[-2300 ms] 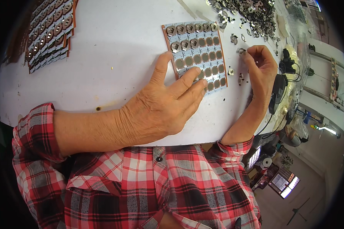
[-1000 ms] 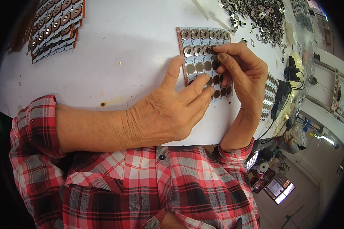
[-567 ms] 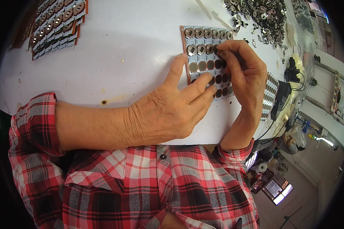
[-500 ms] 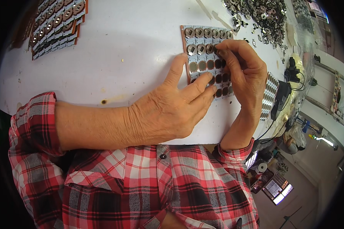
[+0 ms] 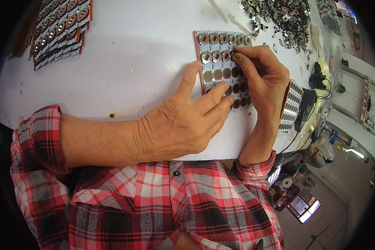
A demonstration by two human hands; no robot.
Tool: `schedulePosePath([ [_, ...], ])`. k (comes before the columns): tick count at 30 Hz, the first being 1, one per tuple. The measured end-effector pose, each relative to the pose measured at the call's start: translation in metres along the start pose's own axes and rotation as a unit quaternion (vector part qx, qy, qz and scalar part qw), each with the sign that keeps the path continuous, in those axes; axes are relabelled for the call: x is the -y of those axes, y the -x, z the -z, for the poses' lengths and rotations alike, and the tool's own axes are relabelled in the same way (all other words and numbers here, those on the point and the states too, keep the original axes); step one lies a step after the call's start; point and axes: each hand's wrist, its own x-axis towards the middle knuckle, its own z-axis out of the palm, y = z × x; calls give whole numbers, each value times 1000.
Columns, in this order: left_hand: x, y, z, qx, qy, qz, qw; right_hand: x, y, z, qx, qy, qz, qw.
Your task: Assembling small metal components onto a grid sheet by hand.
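Observation:
A panel of small joined circuit boards (image 5: 216, 66) lies on the white table before me. Its two far rows carry round, shiny metal clips (image 5: 213, 38); the rows nearer me show bare round pads (image 5: 217, 74). My left hand (image 5: 177, 114) is open, its thumb at the panel's left edge and its fingertips resting on the nearer rows. My right hand (image 5: 260, 68) pinches a small metal clip (image 5: 233, 55) between thumb and forefinger, at the fourth place in the second row. The fingers partly cover that clip and the panel's right side.
Loose metal clips (image 5: 285, 18) are heaped at the far right. Stacked panels fitted with clips (image 5: 62, 29) stand at the far left. Another panel (image 5: 291, 104) lies right of my right wrist, beside a black device (image 5: 306, 109) with cables. The table's near edge meets my shirt.
The whole scene has shifted slightly left and down in the picture. My right fingertips have moved a little at the second row, showing more of the fourth clip. My left hand keeps its place on the panel.

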Motion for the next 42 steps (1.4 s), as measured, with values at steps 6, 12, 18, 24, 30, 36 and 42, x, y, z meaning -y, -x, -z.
schedulePosePath([
  [6,-1,-2,3,-3,7,2,1000,-5,-4,7,51,-51,24,997],
  [12,3,-6,7,11,7,4,1000,-12,-5,9,7,-61,5,998],
  [18,5,-6,6,8,21,5,1000,-52,-16,50,-207,100,27,973],
  [24,6,-6,4,12,24,3,1000,-62,-23,54,-166,185,12,969],
  [30,6,-6,4,0,24,9,1000,-58,-26,53,-157,248,31,955],
  [36,5,-5,3,8,19,1,1000,-22,-8,48,-12,-49,-50,997],
  [42,5,-4,2,4,21,6,1000,-11,-11,32,60,59,11,996],
])
